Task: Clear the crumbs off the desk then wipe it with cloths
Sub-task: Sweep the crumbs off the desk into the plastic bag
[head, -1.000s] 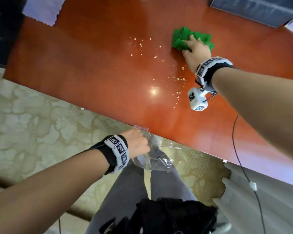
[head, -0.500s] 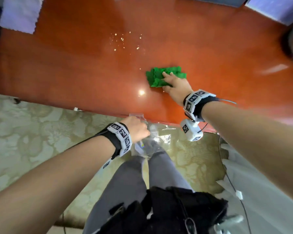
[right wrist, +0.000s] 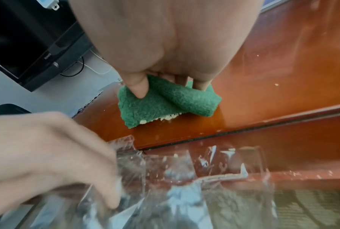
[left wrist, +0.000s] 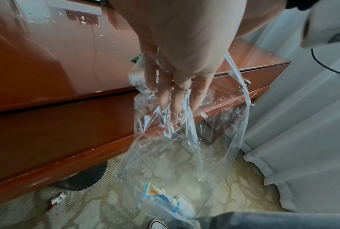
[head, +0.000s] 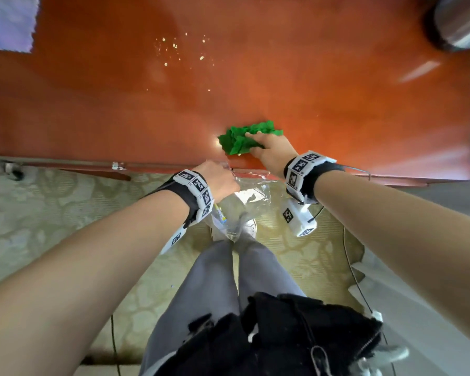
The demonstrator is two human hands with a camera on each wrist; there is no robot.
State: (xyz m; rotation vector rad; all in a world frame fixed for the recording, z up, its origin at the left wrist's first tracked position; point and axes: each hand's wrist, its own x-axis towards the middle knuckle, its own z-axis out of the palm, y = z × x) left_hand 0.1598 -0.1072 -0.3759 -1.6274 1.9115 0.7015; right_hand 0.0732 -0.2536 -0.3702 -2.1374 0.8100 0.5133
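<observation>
My right hand [head: 272,154] grips a crumpled green cloth [head: 240,141] on the red-brown desk [head: 337,104], a short way from its near edge. In the right wrist view the thumb [right wrist: 138,86] presses on the cloth [right wrist: 165,102], and a line of pale crumbs [right wrist: 165,119] lies under its front edge. My left hand [head: 219,180] holds the mouth of a clear plastic bag [head: 246,202] just below the desk edge, left of the cloth. The bag [left wrist: 184,139] hangs open with a small wrapper [left wrist: 161,199] at its bottom. More crumbs [head: 174,47] are scattered farther back on the desk.
A pale cloth [head: 8,21] lies at the desk's far left corner and a round metal object [head: 459,20] at the far right. A white curtain [left wrist: 302,124] hangs to the right. Patterned carpet [head: 52,213] and my legs are below the desk edge.
My right hand has dragged the green cloth from the far part of the desk toward the near edge, taking crumbs with it. My left hand has lifted the bag up to the desk edge.
</observation>
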